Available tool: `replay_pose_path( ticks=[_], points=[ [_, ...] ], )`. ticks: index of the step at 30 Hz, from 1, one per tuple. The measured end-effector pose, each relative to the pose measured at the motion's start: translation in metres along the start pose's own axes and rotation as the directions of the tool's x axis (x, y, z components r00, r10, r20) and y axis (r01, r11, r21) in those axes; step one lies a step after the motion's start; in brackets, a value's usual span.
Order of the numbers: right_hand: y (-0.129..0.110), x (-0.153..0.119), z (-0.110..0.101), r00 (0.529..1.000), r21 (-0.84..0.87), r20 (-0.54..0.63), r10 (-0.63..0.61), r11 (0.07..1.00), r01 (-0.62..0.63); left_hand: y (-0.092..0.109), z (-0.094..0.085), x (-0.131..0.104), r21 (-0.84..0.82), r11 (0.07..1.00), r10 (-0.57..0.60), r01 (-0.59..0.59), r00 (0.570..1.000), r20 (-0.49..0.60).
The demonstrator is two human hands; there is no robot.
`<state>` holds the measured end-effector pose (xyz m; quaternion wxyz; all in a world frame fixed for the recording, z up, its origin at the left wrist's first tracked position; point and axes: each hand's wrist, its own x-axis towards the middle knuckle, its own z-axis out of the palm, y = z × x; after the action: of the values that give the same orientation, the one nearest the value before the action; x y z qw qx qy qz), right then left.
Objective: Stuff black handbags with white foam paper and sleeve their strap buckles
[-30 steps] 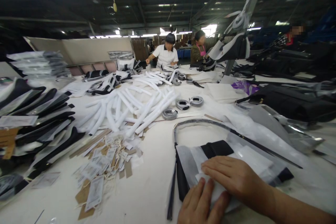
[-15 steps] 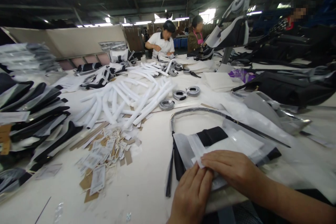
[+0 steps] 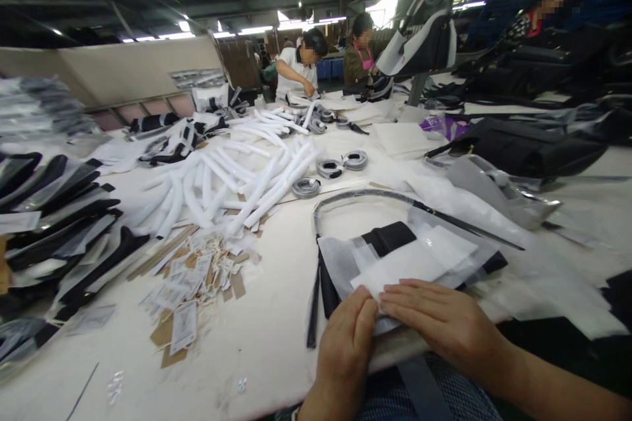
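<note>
White sheet point(image 3: 415, 266) atop bag point(image 3: 395, 237) on table point(image 3: 276, 316), just beyond both hands, long axis slanting near-L to far-R, L hand point(image 3: 345, 339) closest to its near-L end, R hand point(image 3: 439, 316) alongside, fingers together, pinch vs. press: can't tell.

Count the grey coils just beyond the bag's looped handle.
3: the left coil, the middle coil and the right coil, beyond the handle. Farther back are more coils, some perhaps hidden.

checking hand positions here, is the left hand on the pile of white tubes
No, the left hand touches the white sheet beside the right hand, apart from the white tubes.
</note>
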<state>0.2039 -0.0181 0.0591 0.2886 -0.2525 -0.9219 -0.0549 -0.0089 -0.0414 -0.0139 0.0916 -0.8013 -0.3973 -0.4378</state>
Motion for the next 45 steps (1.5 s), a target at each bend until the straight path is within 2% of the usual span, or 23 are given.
replay_pose_path(
  ticks=[6,12,15,18,21,23,27,30,32,36,38,40,42,45],
  points=[
    [-0.007,-0.010,0.003,0.998,-0.014,-0.031,-0.054,0.998,0.053,0.003,-0.001,-0.002,0.032,0.999,-0.031,0.030,0.999,0.040],
    [-0.007,-0.019,0.007,0.995,0.019,-0.064,-0.078,0.997,0.079,0.004,-0.003,0.004,-0.023,0.998,0.064,-0.063,0.996,0.058],
    [-0.006,-0.017,0.002,0.996,0.103,-0.077,-0.039,0.994,0.047,0.003,-0.004,0.006,-0.019,0.997,0.075,-0.074,0.995,0.071],
    [0.003,-0.009,-0.007,0.995,0.164,-0.058,0.080,0.984,-0.069,0.003,-0.005,0.006,0.002,0.997,0.078,-0.078,0.994,0.072],
    [0.021,0.002,-0.009,0.971,0.057,0.000,0.240,0.969,-0.239,0.003,-0.003,0.007,0.024,0.995,0.092,-0.093,0.994,0.058],
    [0.034,0.008,-0.004,0.951,-0.017,0.110,0.290,0.957,-0.289,0.003,-0.003,0.007,0.040,0.994,0.097,-0.099,0.994,0.051],
    [0.049,0.020,0.008,0.903,0.008,0.319,0.287,0.952,-0.305,0.003,-0.004,0.008,0.067,0.991,0.110,-0.112,0.993,0.037],
    [0.053,0.028,0.010,0.874,0.078,0.408,0.265,0.944,-0.322,0.003,-0.006,0.010,0.092,0.986,0.137,-0.140,0.990,0.044],
    [0.057,0.033,0.010,0.881,0.123,0.396,0.259,0.936,-0.331,0.002,-0.007,0.011,0.109,0.980,0.159,-0.164,0.986,0.056],
    [0.070,0.045,0.018,0.919,0.134,0.254,0.301,0.930,-0.342,0.000,-0.008,0.014,0.134,0.973,0.180,-0.188,0.981,0.067],
    [0.078,0.053,0.026,0.918,0.096,0.282,0.279,0.944,-0.316,0.000,-0.009,0.016,0.140,0.971,0.186,-0.192,0.981,0.056],
    [0.085,0.063,0.035,0.879,0.053,0.399,0.263,0.950,-0.308,-0.001,-0.009,0.017,0.149,0.969,0.192,-0.195,0.981,0.038],
    [0.089,0.073,0.041,0.810,0.027,0.524,0.263,0.946,-0.324,-0.002,-0.008,0.018,0.161,0.966,0.201,-0.200,0.980,0.012],
    [0.090,0.086,0.046,0.750,0.072,0.621,0.228,0.936,-0.344,-0.003,-0.005,0.018,0.168,0.964,0.214,-0.206,0.976,-0.029]
  ],
)
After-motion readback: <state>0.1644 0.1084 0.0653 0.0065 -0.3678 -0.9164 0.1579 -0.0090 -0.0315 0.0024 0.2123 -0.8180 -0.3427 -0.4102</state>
